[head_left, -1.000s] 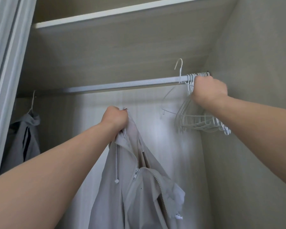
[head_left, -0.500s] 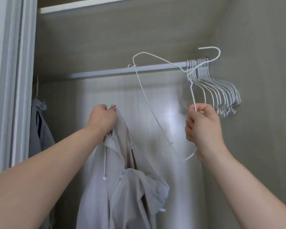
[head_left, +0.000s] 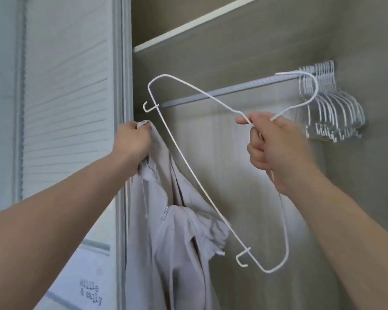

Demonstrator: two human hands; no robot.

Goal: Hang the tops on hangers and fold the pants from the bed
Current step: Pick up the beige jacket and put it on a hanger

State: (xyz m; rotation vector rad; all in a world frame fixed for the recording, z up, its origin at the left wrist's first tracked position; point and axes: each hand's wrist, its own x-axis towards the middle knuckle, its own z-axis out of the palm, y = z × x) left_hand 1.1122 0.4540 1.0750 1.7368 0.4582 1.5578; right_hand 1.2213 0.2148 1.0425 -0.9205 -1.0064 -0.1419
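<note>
Step in hand: fitting a top; left hand (head_left: pixel 132 142) grips the jacket (head_left: pixel 173 231) collar by the wardrobe frame; right hand (head_left: pixel 276 144) grips the tilted hanger (head_left: pixel 188 166) neck; next, likely thread one hanger shoulder into the collar.

A pale grey rail (head_left: pixel 233 89) crosses the wardrobe, slanting upward to the right in this view. At the rail's right end, close against the side wall (head_left: pixel 372 52), a tight bunch of white wire hangers (head_left: pixel 336 115) hangs from it. Above the rail sits a shelf (head_left: pixel 188 26) with a white front edge; its top is hidden from below.
</note>
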